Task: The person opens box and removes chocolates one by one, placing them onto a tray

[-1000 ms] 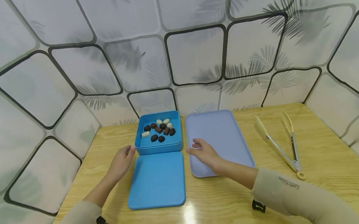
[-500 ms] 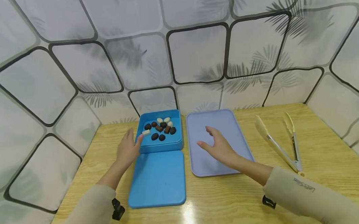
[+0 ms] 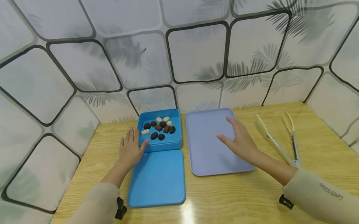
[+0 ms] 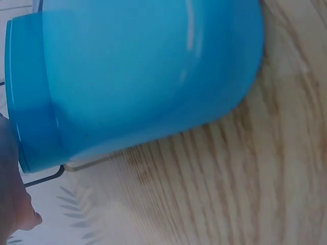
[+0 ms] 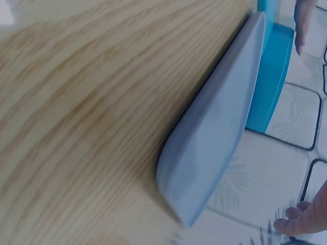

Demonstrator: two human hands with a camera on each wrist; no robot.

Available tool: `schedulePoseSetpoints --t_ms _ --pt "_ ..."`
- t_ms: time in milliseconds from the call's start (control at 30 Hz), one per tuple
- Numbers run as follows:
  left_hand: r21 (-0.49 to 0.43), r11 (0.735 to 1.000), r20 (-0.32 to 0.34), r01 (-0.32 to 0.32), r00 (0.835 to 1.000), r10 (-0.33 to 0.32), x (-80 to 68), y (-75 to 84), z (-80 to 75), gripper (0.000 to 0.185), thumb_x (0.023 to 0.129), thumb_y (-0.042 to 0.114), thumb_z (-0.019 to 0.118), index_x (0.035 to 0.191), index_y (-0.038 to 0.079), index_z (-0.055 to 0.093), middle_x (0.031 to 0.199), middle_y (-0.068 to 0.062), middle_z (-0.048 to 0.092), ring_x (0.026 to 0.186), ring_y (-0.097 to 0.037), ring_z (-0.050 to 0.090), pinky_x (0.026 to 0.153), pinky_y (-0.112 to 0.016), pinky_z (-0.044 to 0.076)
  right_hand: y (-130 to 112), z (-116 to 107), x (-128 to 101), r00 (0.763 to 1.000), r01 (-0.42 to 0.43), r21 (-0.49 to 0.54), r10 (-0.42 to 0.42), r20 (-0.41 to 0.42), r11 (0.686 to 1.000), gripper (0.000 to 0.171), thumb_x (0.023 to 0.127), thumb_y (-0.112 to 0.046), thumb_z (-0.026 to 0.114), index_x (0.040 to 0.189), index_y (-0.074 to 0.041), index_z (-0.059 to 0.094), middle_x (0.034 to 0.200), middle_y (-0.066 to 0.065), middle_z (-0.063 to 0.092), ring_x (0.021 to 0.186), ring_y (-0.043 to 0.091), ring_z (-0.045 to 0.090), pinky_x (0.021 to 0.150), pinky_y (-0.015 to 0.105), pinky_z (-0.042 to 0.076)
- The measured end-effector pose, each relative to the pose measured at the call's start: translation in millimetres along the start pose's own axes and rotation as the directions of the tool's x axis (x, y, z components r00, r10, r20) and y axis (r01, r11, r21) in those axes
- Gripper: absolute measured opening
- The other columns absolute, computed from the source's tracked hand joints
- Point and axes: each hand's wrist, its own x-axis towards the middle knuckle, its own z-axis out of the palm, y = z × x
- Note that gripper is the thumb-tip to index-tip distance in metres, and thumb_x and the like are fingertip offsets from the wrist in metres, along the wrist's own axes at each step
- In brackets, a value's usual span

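My left hand (image 3: 129,150) is at the left side of a blue box (image 3: 163,147), its fingers spread and straight. Whether it touches the box wall I cannot tell. Several dark, brown and white chocolate-like pieces (image 3: 158,127) lie in that box. Above the right part of a pale purple tray (image 3: 204,148) hovers my right hand (image 3: 242,142), fingers extended and thumb apart, holding nothing. The left wrist view has the hand (image 4: 15,204) at its left edge by the blue container. Over in the right wrist view, the tray's side (image 5: 214,127) lies near the hand (image 5: 306,217).
A flat blue lid or tray (image 3: 158,180) lies directly in front of the box. Metal tongs with cream tips (image 3: 261,126) lie spread to the right of the purple tray. Patterned cloth (image 3: 197,53) rises behind the wooden table (image 3: 221,204).
My right hand has moved rightward from the purple tray's left edge to over its right part, its fingers straightening. My left hand has shifted slightly right and forward, fingers spreading. Objects stay put.
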Motion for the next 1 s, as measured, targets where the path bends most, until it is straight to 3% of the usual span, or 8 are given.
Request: schedulePoseSetpoints --t_ms 167,333,667,1000 --pt "0.033 0.999 0.039 0.011 0.999 -0.012 1.8 -6.3 3.3 0.078 0.101 0.05 0.031 0.149 -0.006 0.006 0.156 -0.025 0.002 0.144 -0.04 0.004 0.114 -0.06 0.006 14 -21 -5 0.999 -0.011 -0.056 0.009 -0.039 0.998 0.076 0.092 -0.033 0.062 0.143 0.009 0.026 0.143 0.031 0.033 0.132 0.048 0.029 0.104 0.062 0.028" --pt "0.068 0.998 0.036 -0.011 0.999 0.009 5.0 -9.5 3.9 0.079 0.1 0.05 0.032 0.148 -0.008 0.008 0.156 -0.026 0.006 0.144 -0.04 0.005 0.113 -0.06 0.008 29 -40 -13 0.998 -0.023 -0.118 0.015 -0.068 0.993 0.076 0.092 -0.036 0.061 0.143 0.01 0.027 0.141 0.033 0.034 0.129 0.051 0.03 0.1 0.066 0.028" --pt "0.086 0.995 0.078 -0.043 0.996 0.036 11.4 -8.0 2.4 0.078 0.1 0.05 0.032 0.149 -0.006 0.009 0.157 -0.022 0.004 0.145 -0.037 0.005 0.113 -0.06 0.008 54 -58 -22 0.99 -0.055 -0.246 0.022 -0.136 0.968 0.08 0.09 -0.038 0.063 0.14 0.013 0.029 0.136 0.037 0.038 0.122 0.056 0.036 0.095 0.067 0.031" --pt "0.058 0.997 0.073 -0.054 0.996 0.05 11.6 -7.7 3.6 0.076 0.101 0.046 0.034 0.148 -0.008 0.011 0.156 -0.024 0.008 0.144 -0.039 0.008 0.113 -0.06 0.012 78 -83 -32 0.978 -0.179 -0.325 0.131 -0.163 0.929 0.089 0.091 -0.047 0.057 0.143 0.015 0.019 0.134 0.042 0.035 0.116 0.062 0.034 0.088 0.073 0.03"
